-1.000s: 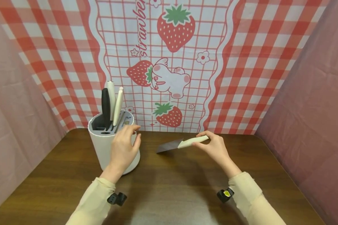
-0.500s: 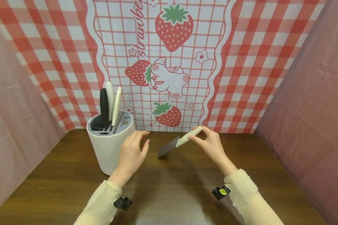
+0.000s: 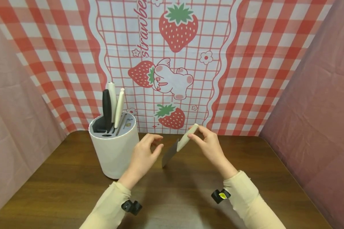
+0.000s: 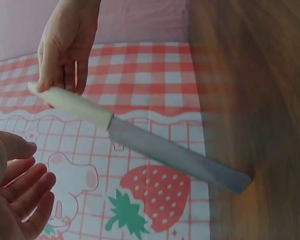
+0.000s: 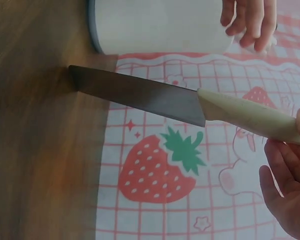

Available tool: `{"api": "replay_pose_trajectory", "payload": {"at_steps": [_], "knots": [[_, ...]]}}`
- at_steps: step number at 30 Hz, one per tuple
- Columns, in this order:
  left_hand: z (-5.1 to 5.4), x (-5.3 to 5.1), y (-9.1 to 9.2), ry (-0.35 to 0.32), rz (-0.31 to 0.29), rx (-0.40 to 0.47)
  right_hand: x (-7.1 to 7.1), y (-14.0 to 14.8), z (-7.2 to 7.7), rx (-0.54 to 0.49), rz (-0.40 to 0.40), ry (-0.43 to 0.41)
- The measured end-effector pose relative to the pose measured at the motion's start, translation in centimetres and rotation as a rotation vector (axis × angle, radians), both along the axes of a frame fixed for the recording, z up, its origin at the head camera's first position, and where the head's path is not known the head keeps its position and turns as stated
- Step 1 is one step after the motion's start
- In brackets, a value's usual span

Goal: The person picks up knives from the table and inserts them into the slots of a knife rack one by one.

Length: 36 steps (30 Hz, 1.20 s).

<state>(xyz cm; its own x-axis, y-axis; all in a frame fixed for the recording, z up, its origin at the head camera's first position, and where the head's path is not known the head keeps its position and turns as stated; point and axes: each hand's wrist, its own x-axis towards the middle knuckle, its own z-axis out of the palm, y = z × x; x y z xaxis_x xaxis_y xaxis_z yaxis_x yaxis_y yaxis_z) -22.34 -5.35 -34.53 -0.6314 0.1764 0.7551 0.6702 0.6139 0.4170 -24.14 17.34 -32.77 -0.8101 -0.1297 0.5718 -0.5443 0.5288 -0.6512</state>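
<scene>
In the head view, a knife point(image 3: 185, 140) with a cream handle and a grey blade slants down to the left. Near the end of its handle, my right hand point(image 3: 211, 147) pinches it between thumb and fingers. The blade's tip is at the tabletop; whether it touches is hard to tell. My left hand point(image 3: 144, 156) hovers left of the blade with loosely bent fingers and holds nothing. Behind that hand stands a white knife block point(image 3: 111, 156), with a black-handled knife point(image 3: 107, 109) and two white handles point(image 3: 119, 108) upright in its slots.
The brown wooden table point(image 3: 175, 203) runs back to a red-and-white checked cloth point(image 3: 252, 79) with strawberry prints. Pink fabric point(image 3: 315, 105) hangs along both sides. Slots in the block's grey top point(image 3: 127, 125) show beside the handles.
My right hand has tilted the knife from nearly flat to steeper, its handle end rising and its tip lowering. My left hand has moved right, away from the block toward the blade.
</scene>
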Motion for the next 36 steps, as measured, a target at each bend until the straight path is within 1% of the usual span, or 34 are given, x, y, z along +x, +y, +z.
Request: {"api": "replay_pose_trajectory", "payload": {"at_steps": [4, 8, 13, 18, 25, 36], "knots": [[0.1, 0.0, 1.0, -0.076, -0.067, 0.048, 0.3, -0.7, 0.5, 0.002, 0.014, -0.005], [0.2, 0.2, 1.9, -0.117, -0.111, 0.062, 0.7, -1.3, 0.9, 0.0, 0.03, 0.006], [0.1, 0.6, 2.7, -0.141, -0.131, 0.056, 1.0, -1.8, 1.3, 0.003, 0.053, 0.043], [0.0, 0.7, 3.2, -0.146, -0.148, 0.078, 1.4, -2.3, 1.5, 0.005, 0.076, 0.083], [0.1, 0.9, 3.3, -0.173, -0.165, 0.099, 1.8, -2.7, 2.0, 0.026, 0.074, 0.078], [0.2, 1.2, 3.3, -0.236, -0.211, 0.145, 2.3, -3.3, 2.3, 0.009, 0.102, 0.095]]}}
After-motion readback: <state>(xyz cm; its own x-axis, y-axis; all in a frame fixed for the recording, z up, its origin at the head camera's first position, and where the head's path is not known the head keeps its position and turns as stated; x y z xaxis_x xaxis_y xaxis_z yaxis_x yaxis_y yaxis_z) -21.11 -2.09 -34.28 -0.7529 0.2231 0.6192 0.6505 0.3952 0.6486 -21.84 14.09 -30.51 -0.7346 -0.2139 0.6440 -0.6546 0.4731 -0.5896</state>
